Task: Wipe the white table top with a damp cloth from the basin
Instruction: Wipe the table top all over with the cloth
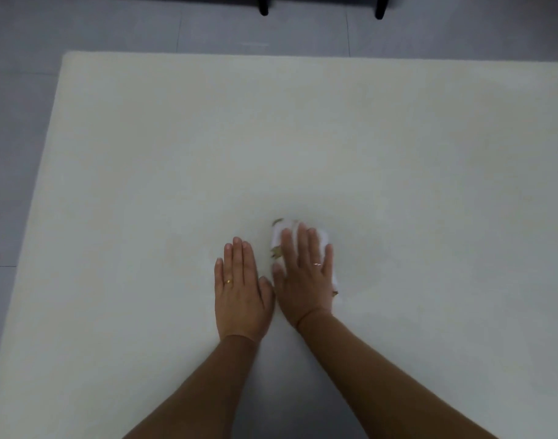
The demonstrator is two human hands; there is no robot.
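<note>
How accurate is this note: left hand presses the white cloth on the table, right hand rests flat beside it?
Hands swapped. In the head view the right hand presses the white cloth on the table; the left hand rests flat beside it.

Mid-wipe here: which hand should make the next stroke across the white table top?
Right. The right hand lies flat on the white cloth with brown marks, pressing it to the white table top. The left hand rests flat on bare table beside it, with no cloth.
</note>
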